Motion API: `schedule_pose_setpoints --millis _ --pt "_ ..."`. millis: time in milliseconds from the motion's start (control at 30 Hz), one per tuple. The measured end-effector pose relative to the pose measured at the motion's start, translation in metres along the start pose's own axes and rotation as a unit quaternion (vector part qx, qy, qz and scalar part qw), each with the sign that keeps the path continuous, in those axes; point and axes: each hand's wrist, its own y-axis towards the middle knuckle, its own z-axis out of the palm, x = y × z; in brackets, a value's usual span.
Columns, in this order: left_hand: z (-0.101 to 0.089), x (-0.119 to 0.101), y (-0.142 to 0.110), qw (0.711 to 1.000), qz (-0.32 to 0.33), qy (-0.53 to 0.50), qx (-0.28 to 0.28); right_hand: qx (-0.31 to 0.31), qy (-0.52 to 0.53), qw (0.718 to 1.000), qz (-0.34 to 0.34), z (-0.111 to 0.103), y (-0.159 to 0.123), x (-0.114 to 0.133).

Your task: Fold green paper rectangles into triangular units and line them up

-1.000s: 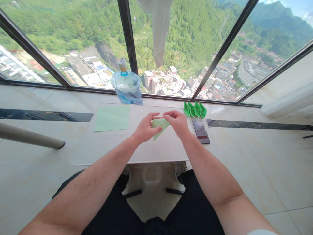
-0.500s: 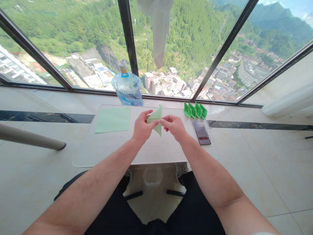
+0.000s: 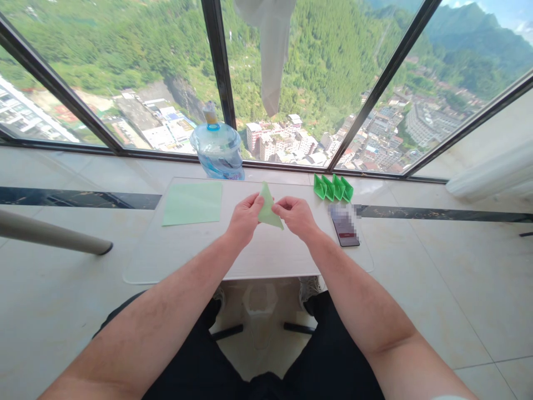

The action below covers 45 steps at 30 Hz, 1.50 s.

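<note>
A pale green piece of folded paper (image 3: 268,210), roughly triangular, is held up above the middle of the white table (image 3: 183,255). My left hand (image 3: 245,215) pinches its left side, thumb on the near face and fingers behind. At the paper's right edge, the thumb and bent fingers of my right hand (image 3: 295,212) are closed on it. Flat on the table to the left lies a light green paper sheet (image 3: 192,204). Several bright green folded paper boats (image 3: 333,188) stand in a row at the table's back right.
A phone (image 3: 345,226) lies on the table right of my right hand. Behind the table, a large clear water bottle (image 3: 218,150) stands by the window. A round pole (image 3: 58,232) reaches in from the left. My legs are under the table's front edge.
The folded paper has been turned in my hands; its point now tilts left and its lower corner points right. My left thumb has moved up along it.
</note>
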Motion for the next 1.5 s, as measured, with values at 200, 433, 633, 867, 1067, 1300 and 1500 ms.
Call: schedule_pose_setpoints --millis 200,433,633,867,1067,1300,1500 --pt "0.001 0.004 0.0 0.995 0.066 0.054 -0.044 -0.008 -0.009 1.0 0.0 0.001 0.001 -0.003" --pt "0.0 0.006 0.0 0.997 0.056 0.046 -0.029 -0.011 -0.01 1.0 -0.01 0.002 0.002 -0.005" --pt "0.001 0.011 0.001 0.995 0.041 0.068 -0.064 -0.026 -0.074 0.996 -0.051 0.003 -0.001 -0.007" --pt "0.004 0.016 -0.002 0.992 0.049 0.099 -0.061 -0.074 -0.235 0.959 -0.138 0.008 -0.007 -0.007" --pt "0.01 0.015 -0.008 0.998 0.009 0.056 -0.016 -0.078 -0.282 0.944 -0.152 0.008 -0.007 -0.008" --pt "0.011 0.014 -0.009 0.999 -0.025 0.043 -0.017 -0.096 -0.239 0.955 -0.148 0.006 -0.005 -0.007" --pt "0.008 0.021 -0.005 0.997 0.013 0.078 -0.013 -0.097 -0.248 0.952 -0.149 0.006 -0.004 -0.008"
